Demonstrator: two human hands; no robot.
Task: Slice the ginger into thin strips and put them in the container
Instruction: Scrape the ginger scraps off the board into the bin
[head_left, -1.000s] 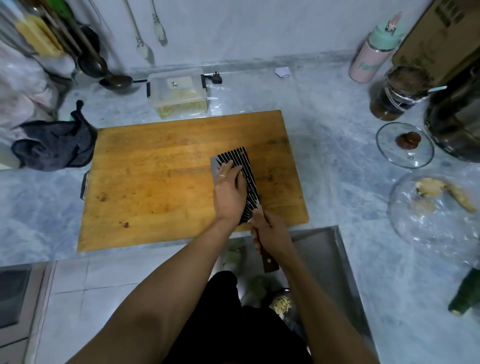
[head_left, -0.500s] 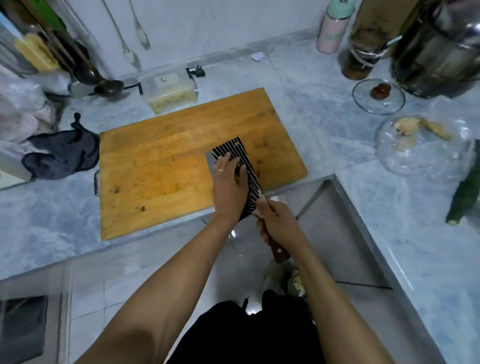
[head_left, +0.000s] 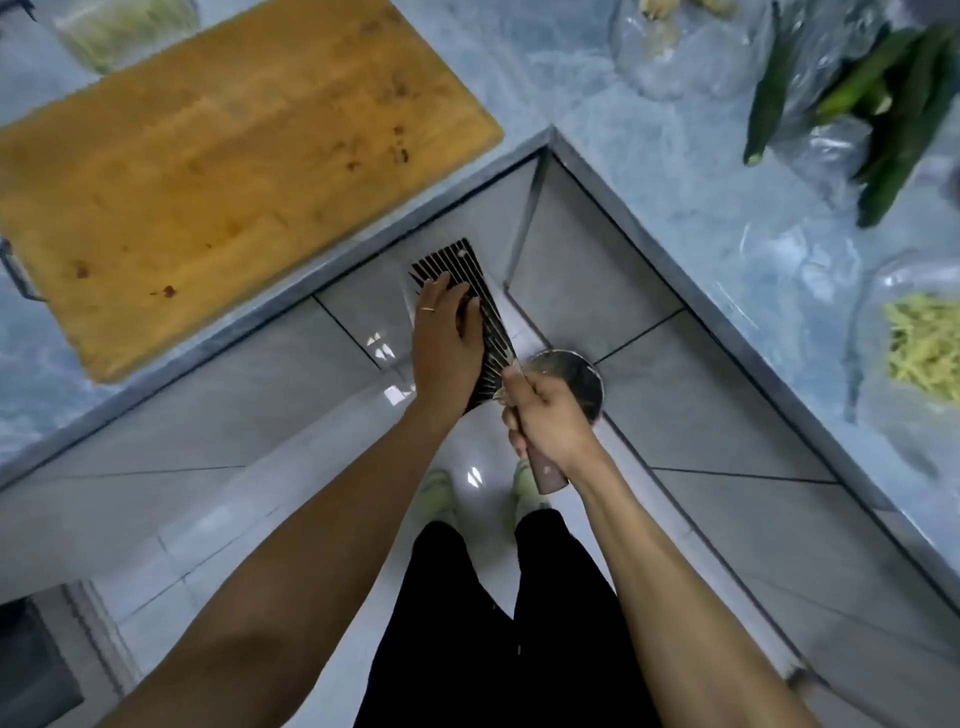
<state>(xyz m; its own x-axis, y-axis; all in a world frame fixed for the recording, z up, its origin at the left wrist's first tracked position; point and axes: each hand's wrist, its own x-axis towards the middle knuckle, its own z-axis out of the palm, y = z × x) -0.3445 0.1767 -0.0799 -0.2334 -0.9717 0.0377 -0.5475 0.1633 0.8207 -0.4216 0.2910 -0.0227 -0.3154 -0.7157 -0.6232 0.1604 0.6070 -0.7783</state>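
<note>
Left grip (head_left: 448, 343) lies flat with straight fingers on the broad side of the ribbed cleaver (head_left: 470, 306), pressing down over whatever ginger strips may be on the blade; none can be seen under the palm. Beside it, the right grip (head_left: 553, 421) is curled round the cleaver's handle (head_left: 545, 475). The blade's long axis runs away from the body and slightly left, and it hangs over the floor, off the counter (head_left: 649, 171). A clear container (head_left: 878, 317) of cut ginger strips (head_left: 922, 353) stands well to the right, nearer the right arm, so I judge the carry goes rightward.
</note>
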